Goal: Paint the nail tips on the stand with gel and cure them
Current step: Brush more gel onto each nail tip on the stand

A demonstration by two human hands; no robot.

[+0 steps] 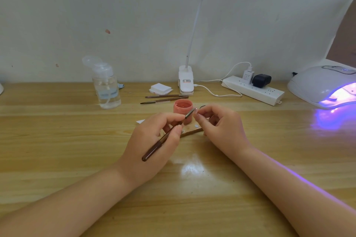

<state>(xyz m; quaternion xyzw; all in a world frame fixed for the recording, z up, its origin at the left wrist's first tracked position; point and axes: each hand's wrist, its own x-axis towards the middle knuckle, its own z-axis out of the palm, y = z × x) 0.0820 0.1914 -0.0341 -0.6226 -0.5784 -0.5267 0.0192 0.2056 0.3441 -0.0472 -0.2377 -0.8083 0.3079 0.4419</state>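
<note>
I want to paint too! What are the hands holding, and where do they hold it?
The left hand grips a brown brush around its middle. The right hand pinches something small at its fingertips, too hidden to name.

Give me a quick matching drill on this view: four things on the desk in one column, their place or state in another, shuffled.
Things:
1. brush
2. gel jar
3. curing lamp
4. pump bottle

Places or states:
A. far right, glowing violet
B. held in the left hand
C. open, behind the hands
D. far left, clear liquid inside

Pairs: 1-B, 2-C, 3-A, 4-D
</note>
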